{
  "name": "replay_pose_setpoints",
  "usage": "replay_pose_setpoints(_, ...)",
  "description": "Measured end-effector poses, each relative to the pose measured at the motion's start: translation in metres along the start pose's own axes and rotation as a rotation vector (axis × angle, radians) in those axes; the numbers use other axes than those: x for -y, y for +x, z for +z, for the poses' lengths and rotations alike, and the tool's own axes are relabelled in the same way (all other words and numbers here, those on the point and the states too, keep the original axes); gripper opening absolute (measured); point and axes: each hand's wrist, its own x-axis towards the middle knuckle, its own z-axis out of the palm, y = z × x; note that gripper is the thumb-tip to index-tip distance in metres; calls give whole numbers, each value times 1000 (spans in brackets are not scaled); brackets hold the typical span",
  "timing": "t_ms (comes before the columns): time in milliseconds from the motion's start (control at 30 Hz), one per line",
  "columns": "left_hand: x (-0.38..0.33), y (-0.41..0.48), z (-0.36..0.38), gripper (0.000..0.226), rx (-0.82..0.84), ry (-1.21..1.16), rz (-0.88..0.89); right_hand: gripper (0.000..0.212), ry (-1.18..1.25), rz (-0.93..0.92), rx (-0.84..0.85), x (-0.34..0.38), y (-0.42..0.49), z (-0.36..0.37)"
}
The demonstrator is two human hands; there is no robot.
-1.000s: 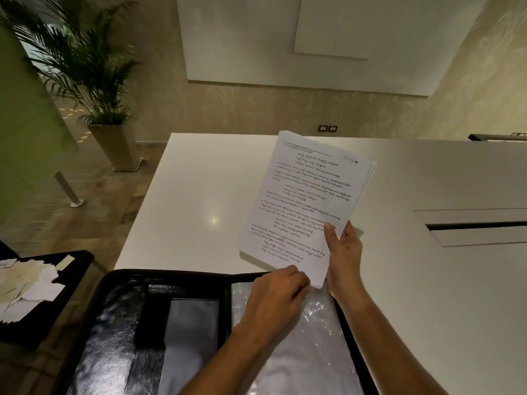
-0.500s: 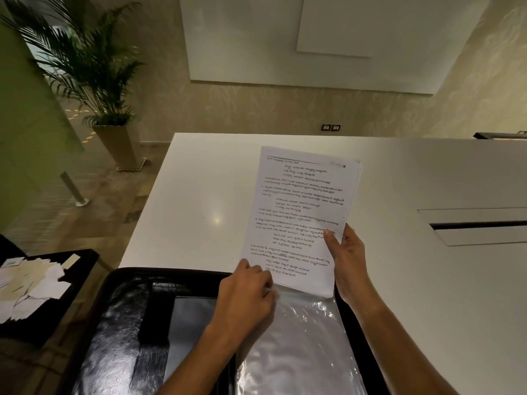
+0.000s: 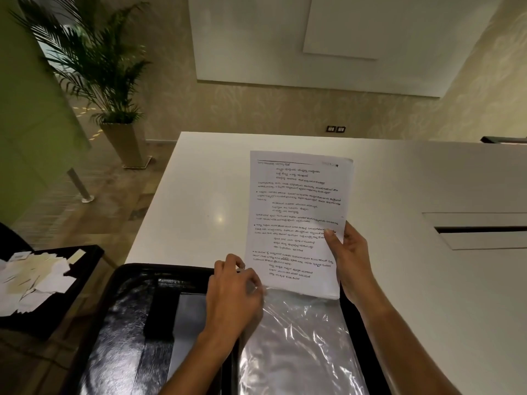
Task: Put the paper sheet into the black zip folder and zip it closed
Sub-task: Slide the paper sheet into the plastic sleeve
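Observation:
The black zip folder (image 3: 125, 317) lies open at the near edge of the white table (image 3: 199, 195). Its right half carries clear plastic sleeves (image 3: 299, 343). A white printed paper sheet (image 3: 296, 212) stands upright above the sleeves, its bottom edge at the sleeve's top opening. My right hand (image 3: 349, 260) grips the sheet's lower right edge, thumb on the front. My left hand (image 3: 232, 292) pinches the top left corner of the plastic sleeve, beside the sheet's lower left corner.
A low black side table (image 3: 85, 269) with several scattered white paper scraps (image 3: 34, 277) stands to the left. A potted palm (image 3: 114, 81) is at the far left on the floor. The table has a recessed slot (image 3: 482, 230) on the right.
The sheet has turned from tilted right to upright and dropped toward the sleeve opening. My left hand shifted left from the sheet's bottom edge to the sleeve's top corner.

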Motion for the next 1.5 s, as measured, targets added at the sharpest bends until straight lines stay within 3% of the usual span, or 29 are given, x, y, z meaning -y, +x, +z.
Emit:
replay_pose_setpoints(533, 11, 3, -9, 19, 102, -224, -145, 33, -3, 57, 152, 8, 6, 1)
replay_pose_setpoints(733, 12, 6, -8, 16, 94, -126, -134, 33, -33, 92, 189, 7, 8, -1)
replay_pose_setpoints(1167, 11, 14, -9, 23, 64, -156, -175, 35, -89, 203, 306, -5, -2, 0)
replay_pose_setpoints(1300, -2, 4, -5, 32, -21, -120, -189, 35, -71, 254, 308, -7, -1, -7)
replay_pose_setpoints(1400, -20, -9, 1, 36, -171, -144, -33, 33, -56, 250, 269, -11, -4, -9)
replay_pose_setpoints(1500, -50, -19, 13, 22, -135, -147, 244, 34, -26, 255, 255, -13, -6, -9)
